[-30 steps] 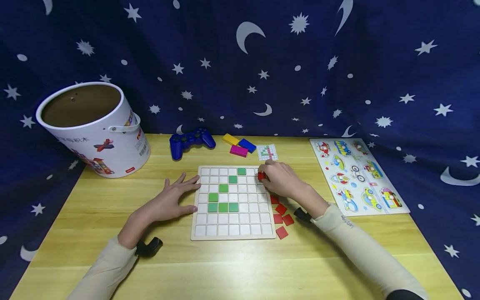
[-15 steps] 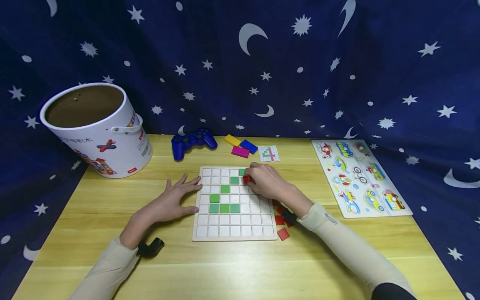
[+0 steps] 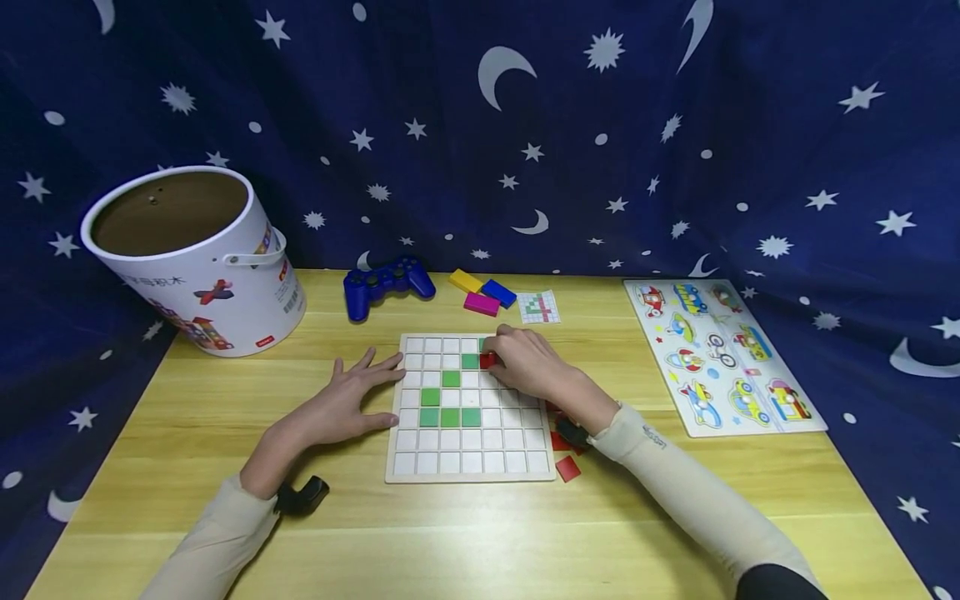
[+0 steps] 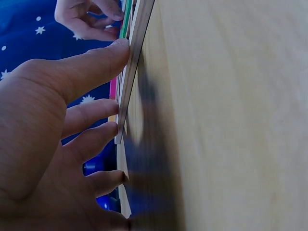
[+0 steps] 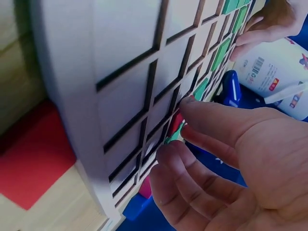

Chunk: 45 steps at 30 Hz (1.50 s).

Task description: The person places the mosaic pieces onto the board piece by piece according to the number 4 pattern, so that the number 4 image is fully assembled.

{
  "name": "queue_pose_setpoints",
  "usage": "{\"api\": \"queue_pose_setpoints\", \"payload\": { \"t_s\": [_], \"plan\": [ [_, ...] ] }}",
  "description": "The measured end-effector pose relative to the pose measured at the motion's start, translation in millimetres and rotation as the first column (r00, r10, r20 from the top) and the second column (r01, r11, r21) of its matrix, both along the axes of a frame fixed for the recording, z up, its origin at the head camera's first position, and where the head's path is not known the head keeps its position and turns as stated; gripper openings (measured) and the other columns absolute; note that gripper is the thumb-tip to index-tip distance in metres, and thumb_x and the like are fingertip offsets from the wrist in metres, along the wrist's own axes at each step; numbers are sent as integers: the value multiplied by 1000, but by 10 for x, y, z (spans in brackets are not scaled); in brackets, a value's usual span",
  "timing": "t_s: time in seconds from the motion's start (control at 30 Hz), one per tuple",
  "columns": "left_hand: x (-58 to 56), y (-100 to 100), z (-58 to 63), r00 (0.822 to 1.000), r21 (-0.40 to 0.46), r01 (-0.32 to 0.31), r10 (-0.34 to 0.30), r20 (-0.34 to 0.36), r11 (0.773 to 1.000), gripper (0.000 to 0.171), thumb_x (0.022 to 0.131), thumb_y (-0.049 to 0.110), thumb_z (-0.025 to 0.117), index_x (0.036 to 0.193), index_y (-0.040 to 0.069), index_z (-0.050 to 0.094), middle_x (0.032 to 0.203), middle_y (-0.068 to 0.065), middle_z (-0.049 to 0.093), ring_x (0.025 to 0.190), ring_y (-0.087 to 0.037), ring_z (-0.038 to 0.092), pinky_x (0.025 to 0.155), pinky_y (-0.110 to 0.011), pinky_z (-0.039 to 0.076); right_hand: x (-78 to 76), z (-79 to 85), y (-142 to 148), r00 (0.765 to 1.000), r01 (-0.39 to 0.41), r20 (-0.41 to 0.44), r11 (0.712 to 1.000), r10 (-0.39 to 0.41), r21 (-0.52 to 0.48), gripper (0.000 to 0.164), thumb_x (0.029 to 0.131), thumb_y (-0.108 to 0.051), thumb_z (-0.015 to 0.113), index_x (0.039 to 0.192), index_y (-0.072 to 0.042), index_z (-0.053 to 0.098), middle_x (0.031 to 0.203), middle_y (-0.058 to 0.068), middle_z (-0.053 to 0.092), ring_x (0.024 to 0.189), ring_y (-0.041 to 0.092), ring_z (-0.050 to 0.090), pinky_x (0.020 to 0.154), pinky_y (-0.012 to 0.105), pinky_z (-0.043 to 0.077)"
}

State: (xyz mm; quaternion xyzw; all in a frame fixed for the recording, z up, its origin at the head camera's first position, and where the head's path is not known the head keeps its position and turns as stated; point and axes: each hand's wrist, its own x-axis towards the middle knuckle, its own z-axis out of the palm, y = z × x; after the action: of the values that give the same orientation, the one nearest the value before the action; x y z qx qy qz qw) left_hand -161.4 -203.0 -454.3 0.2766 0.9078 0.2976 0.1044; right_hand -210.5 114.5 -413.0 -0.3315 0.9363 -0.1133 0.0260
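Note:
A white gridded board [image 3: 472,462] in a pale frame lies on the table, several green square tiles [image 3: 451,379] set in its cells. My right hand [image 3: 528,362] pinches a red tile [image 3: 487,361] at a second-row cell, just right of a green tile; in the right wrist view thumb and fingers meet round that red tile [image 5: 176,124], partly covering it. My left hand [image 3: 341,402] is spread out, its thumb and fingertips touching the board's left edge. The left wrist view shows the left thumb [image 4: 91,67] against the frame. Loose red tiles [image 3: 567,468] lie right of the board, some hidden by the right forearm.
Behind the board are a small printed grid card [image 3: 538,307], a magenta block [image 3: 482,304], a blue block [image 3: 498,292], a yellow block [image 3: 467,282] and a blue game controller [image 3: 388,285]. A white bucket [image 3: 262,308] stands back left. A picture puzzle board [image 3: 712,375] lies right.
My right hand has carried the red tile left from the board's right side to the second row, lowering it beside the green tile. My left hand stays at the board's edge.

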Motion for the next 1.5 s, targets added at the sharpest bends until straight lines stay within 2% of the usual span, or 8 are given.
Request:
{"api": "queue_pose_setpoints", "payload": {
  "t_s": [0.2, 0.37, 0.5, 0.67, 0.83, 1.13, 1.3, 1.5],
  "plan": [
    [0, 14, -14, 1000, 11, 8, -8, 5, 1000, 69, 88, 34, 78, 147, 10, 52, 162, -6, 29, 148, -46, 9, 103, -80, -4, 95, 53, 247, 996, 79, 43, 997, -79, -16, 19, 88, -11, 74, 107, -7, 75, 90, 4, 62, 68, 17, 48, 57, 30, 42],
    [1, -15, -22, 1000, 8, -2, 2, -11, 1000, 69, 87, 34, 79, 146, 9, 53, 161, -6, 30, 148, -47, 10, 103, -80, -4, 161, 102, 501, 994, 100, 31, 995, -100, -3, 17, 88, -9, 72, 105, -6, 75, 88, 4, 61, 64, 17, 48, 55, 30, 41],
    [-6, -17, -21, 1000, 10, 2, -2, -10, 1000, 69, 88, 35, 78, 146, 9, 52, 161, -6, 30, 148, -47, 10, 103, -80, -4, 228, 131, 699, 994, 109, 7, 994, -109, 10, 16, 88, -9, 73, 104, -6, 74, 89, 5, 63, 65, 16, 50, 56, 32, 45],
    [-13, 1, -15, 1000, 9, 12, -11, -7, 1000, 69, 88, 36, 78, 147, 10, 52, 162, -5, 29, 148, -46, 9, 103, -80, -4, 303, 175, 938, 990, 144, -15, 989, -144, 33, 22, 85, -11, 77, 106, -5, 74, 94, 7, 65, 67, 17, 55, 59, 39, 49],
    [-16, -10, -29, 1000, 6, 9, -8, -15, 1000, 69, 88, 36, 78, 146, 10, 52, 161, -6, 30, 148, -46, 10, 103, -81, -3, 323, 172, 1089, 985, 174, 9, 982, -175, 70, 30, 78, -12, 83, 106, -4, 73, 89, 6, 64, 65, 17, 51, 56, 35, 45],
    [-5, -3, -18, 1000, 6, 5, -5, 5, 1000, 69, 88, 36, 78, 146, 10, 52, 162, -5, 29, 149, -45, 9, 104, -79, -3, 305, 19, 1123, 984, 169, 52, 984, -172, 60, 21, 79, -9, 79, 99, -5, 72, 82, 2, 59, 66, 18, 50, 56, 32, 43],
    [-11, -5, -19, 1000, 5, 6, -6, -1, 1000, 69, 88, 35, 78, 146, 9, 52, 161, -6, 30, 148, -47, 9, 103, -80, -3, 271, 28, 1079, 983, 183, 5, 983, -183, 10, 22, 78, -7, 79, 99, -5, 73, 84, 4, 63, 65, 18, 52, 57, 36, 46],
    [-4, -6, -1, 1000, 2, -2, 2, 9, 1000, 68, 88, 35, 78, 146, 10, 52, 161, -5, 29, 149, -45, 9, 104, -79, -4, 262, 52, 884, 990, 140, -17, 989, -141, -37, 21, 78, -8, 79, 99, -5, 73, 87, 4, 65, 67, 17, 54, 61, 39, 49]
  ]
}}
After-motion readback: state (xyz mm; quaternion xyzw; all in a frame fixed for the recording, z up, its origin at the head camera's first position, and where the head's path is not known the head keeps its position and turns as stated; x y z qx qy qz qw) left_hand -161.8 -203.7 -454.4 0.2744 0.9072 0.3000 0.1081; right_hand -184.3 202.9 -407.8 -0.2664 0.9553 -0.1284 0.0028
